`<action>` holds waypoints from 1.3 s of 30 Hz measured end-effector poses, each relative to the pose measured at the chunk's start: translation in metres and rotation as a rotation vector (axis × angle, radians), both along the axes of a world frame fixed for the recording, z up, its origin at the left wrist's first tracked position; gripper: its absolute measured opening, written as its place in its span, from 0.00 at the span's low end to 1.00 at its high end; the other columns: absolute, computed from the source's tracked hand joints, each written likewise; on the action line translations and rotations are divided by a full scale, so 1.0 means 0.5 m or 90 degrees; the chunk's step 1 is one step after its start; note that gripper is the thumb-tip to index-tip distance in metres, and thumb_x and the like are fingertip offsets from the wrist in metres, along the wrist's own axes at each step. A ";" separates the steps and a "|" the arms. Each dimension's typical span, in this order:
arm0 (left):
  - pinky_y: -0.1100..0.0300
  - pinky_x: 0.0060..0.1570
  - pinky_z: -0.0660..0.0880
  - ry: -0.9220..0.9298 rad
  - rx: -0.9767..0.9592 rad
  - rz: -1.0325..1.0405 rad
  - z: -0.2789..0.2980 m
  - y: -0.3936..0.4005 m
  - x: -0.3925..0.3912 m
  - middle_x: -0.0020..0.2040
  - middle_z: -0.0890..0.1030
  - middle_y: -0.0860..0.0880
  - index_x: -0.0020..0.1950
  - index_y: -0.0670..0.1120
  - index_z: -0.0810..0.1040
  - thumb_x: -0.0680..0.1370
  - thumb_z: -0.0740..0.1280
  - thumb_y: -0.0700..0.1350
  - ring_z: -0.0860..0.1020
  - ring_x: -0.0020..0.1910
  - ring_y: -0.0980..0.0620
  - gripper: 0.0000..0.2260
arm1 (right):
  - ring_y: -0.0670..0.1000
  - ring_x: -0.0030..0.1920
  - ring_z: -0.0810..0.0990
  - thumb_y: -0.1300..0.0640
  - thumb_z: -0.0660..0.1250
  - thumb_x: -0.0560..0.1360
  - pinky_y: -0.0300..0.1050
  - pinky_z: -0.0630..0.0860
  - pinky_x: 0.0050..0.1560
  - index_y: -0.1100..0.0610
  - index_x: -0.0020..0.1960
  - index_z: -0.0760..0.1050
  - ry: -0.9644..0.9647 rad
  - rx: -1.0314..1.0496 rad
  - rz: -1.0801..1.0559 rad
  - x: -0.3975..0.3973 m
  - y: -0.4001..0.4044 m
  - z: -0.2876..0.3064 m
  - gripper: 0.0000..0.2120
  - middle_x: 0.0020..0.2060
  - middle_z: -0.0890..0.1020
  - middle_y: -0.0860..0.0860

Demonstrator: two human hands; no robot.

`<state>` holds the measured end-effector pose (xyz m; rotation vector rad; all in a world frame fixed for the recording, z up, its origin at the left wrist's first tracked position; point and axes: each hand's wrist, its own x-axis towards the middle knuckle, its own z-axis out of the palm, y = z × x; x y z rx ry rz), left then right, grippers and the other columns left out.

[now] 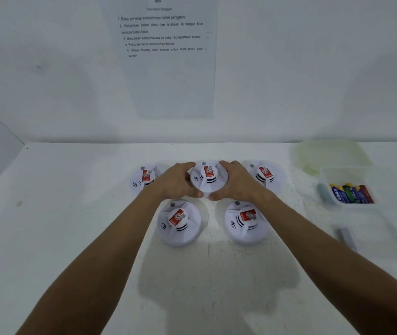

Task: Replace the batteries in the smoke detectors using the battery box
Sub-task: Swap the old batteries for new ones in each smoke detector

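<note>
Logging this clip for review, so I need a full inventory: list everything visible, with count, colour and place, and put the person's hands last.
smoke detectors: five, white with red labels; three in a back row, two in front, mid-table. The middle back detector is held by both hands; the others are back left, back right, front left, front right.
battery box: one, clear plastic, right side of table.
batteries: several, blue, green and red with yellow ends, inside the box.
lid: one, pale green translucent, behind the box.
grey object: one, blurred, right front; cannot identify.
instruction sheet: one, white, on the wall.
table: one, white.
left hand: grips the middle detector's left edge.
right hand: grips its right edge.
</note>
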<state>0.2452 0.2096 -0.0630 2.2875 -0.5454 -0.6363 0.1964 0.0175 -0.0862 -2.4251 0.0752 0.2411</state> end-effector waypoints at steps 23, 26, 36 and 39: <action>0.58 0.38 0.70 -0.150 0.230 -0.159 0.017 -0.281 -0.036 0.46 0.69 0.48 0.43 0.47 0.68 0.59 0.79 0.53 0.72 0.41 0.51 0.24 | 0.60 0.68 0.70 0.61 0.77 0.70 0.41 0.60 0.65 0.69 0.67 0.70 0.070 -0.087 -0.035 -0.124 -0.222 0.078 0.30 0.66 0.74 0.64; 0.59 0.33 0.69 -0.122 0.179 -0.106 0.023 -0.290 -0.059 0.40 0.74 0.47 0.37 0.47 0.68 0.60 0.79 0.48 0.71 0.33 0.54 0.21 | 0.55 0.55 0.73 0.54 0.83 0.62 0.43 0.69 0.58 0.62 0.59 0.73 0.021 -0.065 -0.025 -0.117 -0.235 0.059 0.32 0.51 0.75 0.54; 0.63 0.49 0.79 -0.025 -0.183 0.006 0.151 -0.331 -0.221 0.57 0.82 0.50 0.74 0.49 0.64 0.69 0.76 0.36 0.83 0.45 0.55 0.37 | 0.49 0.54 0.79 0.61 0.81 0.63 0.46 0.81 0.53 0.52 0.75 0.58 -0.128 0.094 0.051 -0.220 -0.346 0.141 0.48 0.58 0.76 0.49; 0.57 0.51 0.80 0.116 -0.352 0.029 0.174 -0.357 -0.291 0.58 0.83 0.48 0.72 0.50 0.67 0.73 0.71 0.31 0.83 0.51 0.47 0.31 | 0.45 0.47 0.79 0.63 0.81 0.63 0.34 0.79 0.43 0.46 0.73 0.57 -0.135 0.152 0.044 -0.283 -0.396 0.169 0.48 0.54 0.75 0.43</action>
